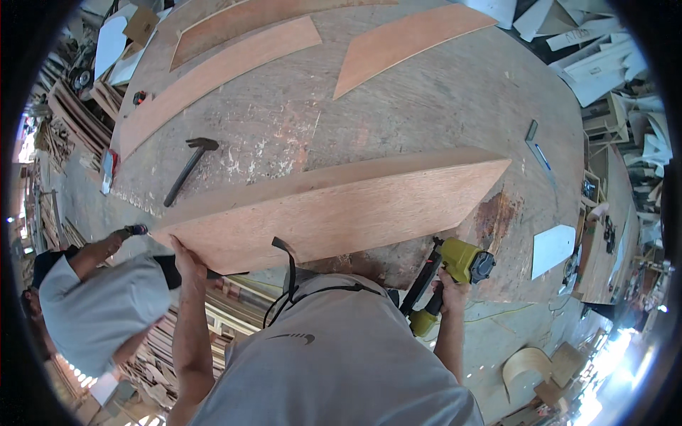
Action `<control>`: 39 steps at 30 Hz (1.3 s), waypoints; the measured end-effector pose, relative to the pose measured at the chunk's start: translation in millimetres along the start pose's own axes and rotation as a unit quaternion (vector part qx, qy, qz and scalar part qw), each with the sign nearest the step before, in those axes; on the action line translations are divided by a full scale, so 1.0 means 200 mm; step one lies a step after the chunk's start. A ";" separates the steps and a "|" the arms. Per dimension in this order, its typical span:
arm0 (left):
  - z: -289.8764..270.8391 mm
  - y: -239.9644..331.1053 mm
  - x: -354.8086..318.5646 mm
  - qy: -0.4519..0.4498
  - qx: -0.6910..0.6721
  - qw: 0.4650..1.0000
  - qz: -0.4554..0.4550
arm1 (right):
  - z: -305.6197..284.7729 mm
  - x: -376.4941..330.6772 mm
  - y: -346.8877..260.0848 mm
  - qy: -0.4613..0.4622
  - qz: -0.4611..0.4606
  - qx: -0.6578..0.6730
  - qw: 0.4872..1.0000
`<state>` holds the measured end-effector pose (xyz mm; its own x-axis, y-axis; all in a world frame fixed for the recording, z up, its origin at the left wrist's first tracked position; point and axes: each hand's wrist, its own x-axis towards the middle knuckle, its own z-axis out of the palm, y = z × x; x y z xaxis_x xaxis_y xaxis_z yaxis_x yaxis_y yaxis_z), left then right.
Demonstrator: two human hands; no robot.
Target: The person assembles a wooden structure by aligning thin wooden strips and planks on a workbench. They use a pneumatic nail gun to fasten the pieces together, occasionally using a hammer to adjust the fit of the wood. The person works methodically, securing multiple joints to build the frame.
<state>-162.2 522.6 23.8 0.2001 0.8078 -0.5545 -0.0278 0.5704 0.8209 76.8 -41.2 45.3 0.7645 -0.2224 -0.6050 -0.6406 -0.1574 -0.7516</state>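
Note:
A long box-like plywood piece (pixel 334 216) with a slanted right end lies across the near part of the worktable, its pale broad side facing me. My left hand (pixel 187 264) grips its near left corner, thumb on the face; the other fingers are partly hidden. In my right hand (pixel 452 290) is a yellow-green and black nail gun (pixel 460 260), held by its handle beside the lower right edge of the piece. Its long black magazine slants down toward my waist. A claw hammer (pixel 190 169) lies on the table beyond the left part of the piece.
A co-worker (pixel 106 305) stands at left, one hand near the piece's left end. Curved plywood strips (pixel 227 78) and a slanted panel (pixel 412 42) lie farther back on the worktable (pixel 298 128). A bevel-like tool (pixel 531 130), pen (pixel 543 157) and white sheet (pixel 553 250) are at right.

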 end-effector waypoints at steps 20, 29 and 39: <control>0.14 0.12 -0.04 0.072 0.015 0.997 -0.030 | 0.35 -0.47 -0.62 0.036 -0.126 -0.121 0.984; 0.03 0.06 -0.01 0.081 0.015 0.996 -0.029 | 0.42 -0.36 -0.63 -0.036 -0.177 -0.256 0.950; 0.02 0.07 0.00 0.095 -0.008 0.995 -0.036 | 0.44 -0.37 -0.69 -0.025 -0.142 -0.266 0.953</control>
<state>-158.9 529.4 35.3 0.0137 0.7770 -0.6294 -0.0355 0.6294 0.7763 115.1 81.1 169.7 0.9061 -0.0546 -0.4195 -0.3439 -0.6727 -0.6551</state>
